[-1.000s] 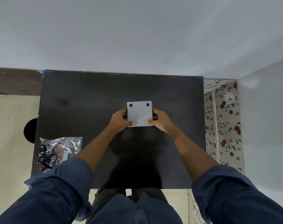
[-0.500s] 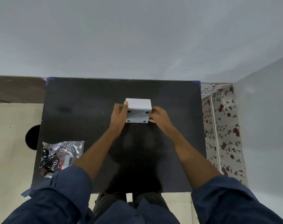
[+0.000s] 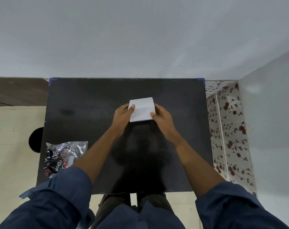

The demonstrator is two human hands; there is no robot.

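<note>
A small white box (image 3: 143,109) with rounded corners is held over the middle of the black table (image 3: 90,104). My left hand (image 3: 123,115) grips its left edge, thumb on the top face. My right hand (image 3: 162,117) grips its right edge, thumb on the near corner. The face turned up is plain white; the side with dark round feet is out of sight.
A clear plastic bag (image 3: 64,157) with black, white and red printed contents lies at the table's near left corner. A grey wall stands behind the table. A floral-patterned surface (image 3: 229,129) runs along the right side. A dark round hole (image 3: 35,139) shows left of the table.
The box has been turned over between both hands: a second ago its underside with dark round feet faced me, now the plain white face is up.
</note>
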